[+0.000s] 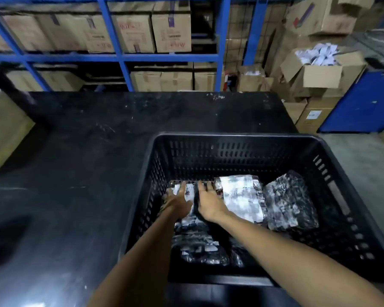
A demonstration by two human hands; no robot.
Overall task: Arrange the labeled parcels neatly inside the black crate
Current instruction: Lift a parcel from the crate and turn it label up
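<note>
The black table (80, 151) takes up most of the floor in front of the blue shelving (118, 56) and its cardboard boxes (171, 29), and the black crate (235, 138) sits at the table's 4 o'clock corner, close to the person, I would guess so both arms can reach its floor without stretching. Inside, the parcels lie flat in rows: 1 dark wrapped parcel (290, 202) leans at the crate's 3 o'clock side, a large labelled parcel (242, 196) lies just beside it at the centre, and a smaller parcel (189, 191) sits at 10 o'clock against the left wall, with at least 2 more parcels (197, 247) nearer, at 7 o'clock. Laying them flat, edge to edge, looks meant to fill the floor without gaps. The left hand (177, 200) rests palm down on the small parcel, fingers spread and not gripping. The right hand (208, 202), likewise flat and spread, presses between that parcel and the large one, seemingly squaring them up.
</note>
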